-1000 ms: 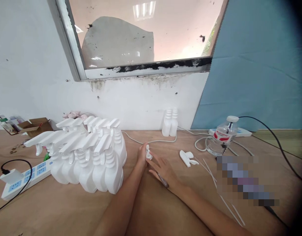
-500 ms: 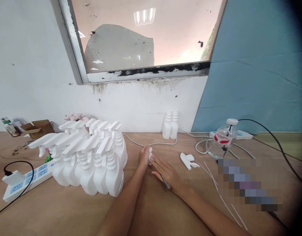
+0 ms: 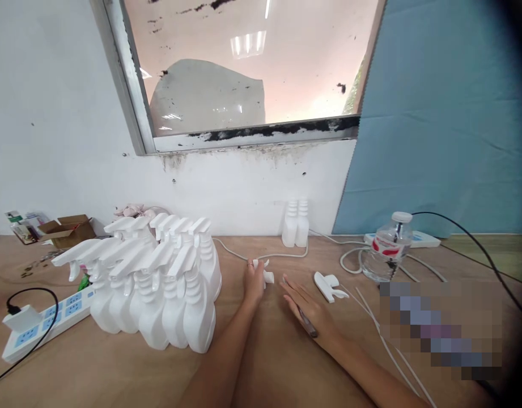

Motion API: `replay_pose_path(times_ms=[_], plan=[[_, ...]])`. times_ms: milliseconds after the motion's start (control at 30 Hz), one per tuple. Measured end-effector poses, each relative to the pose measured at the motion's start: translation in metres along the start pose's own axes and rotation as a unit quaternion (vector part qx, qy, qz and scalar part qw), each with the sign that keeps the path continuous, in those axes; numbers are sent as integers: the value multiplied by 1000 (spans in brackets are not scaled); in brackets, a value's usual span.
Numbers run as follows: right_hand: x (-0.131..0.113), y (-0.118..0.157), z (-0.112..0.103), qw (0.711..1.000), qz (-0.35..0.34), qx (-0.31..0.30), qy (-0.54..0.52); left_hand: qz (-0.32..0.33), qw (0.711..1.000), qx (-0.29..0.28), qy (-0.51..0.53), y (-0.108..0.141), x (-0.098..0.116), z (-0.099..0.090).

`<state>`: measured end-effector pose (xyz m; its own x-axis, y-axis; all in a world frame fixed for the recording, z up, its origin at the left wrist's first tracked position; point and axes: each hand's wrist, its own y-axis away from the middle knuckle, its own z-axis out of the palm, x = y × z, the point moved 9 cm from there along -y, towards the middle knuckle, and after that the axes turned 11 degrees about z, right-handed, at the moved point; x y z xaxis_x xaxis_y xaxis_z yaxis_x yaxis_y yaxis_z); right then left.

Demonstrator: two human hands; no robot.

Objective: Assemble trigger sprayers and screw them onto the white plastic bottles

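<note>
My left hand [image 3: 254, 283] is wrapped round a small white spray head [image 3: 268, 277] at the middle of the table. To its right, my right hand [image 3: 309, 311] holds a thin metallic tool [image 3: 307, 324] that lies under the fingers and sticks out by the palm; its tip is hard to make out. A second white spray head [image 3: 329, 286] lies on the table right of my right hand. Several white spray bottles [image 3: 152, 317] with heads on stand in a group on the left.
Two white bottles without heads [image 3: 296, 226] stand by the wall. A clear water bottle [image 3: 387, 249], cables and a blurred patch are on the right. A power strip [image 3: 59, 318] and a cardboard box [image 3: 69, 229] are on the left.
My right hand has moved right, away from my left hand and the spray head. The spray head in my left hand has turned and now points right. The view has tilted slightly up.
</note>
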<state>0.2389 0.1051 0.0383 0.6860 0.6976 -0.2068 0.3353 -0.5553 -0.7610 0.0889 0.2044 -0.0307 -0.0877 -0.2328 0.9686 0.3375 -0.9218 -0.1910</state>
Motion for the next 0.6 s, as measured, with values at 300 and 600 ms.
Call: replay_pose_path(times_ms=[300,600], plan=[[35,20,-50,998,36,9,56,89,991,-73,-73,-2,3,15],[16,16,-55,999,18,16,43,188,934,-196,-232,31,32,42]])
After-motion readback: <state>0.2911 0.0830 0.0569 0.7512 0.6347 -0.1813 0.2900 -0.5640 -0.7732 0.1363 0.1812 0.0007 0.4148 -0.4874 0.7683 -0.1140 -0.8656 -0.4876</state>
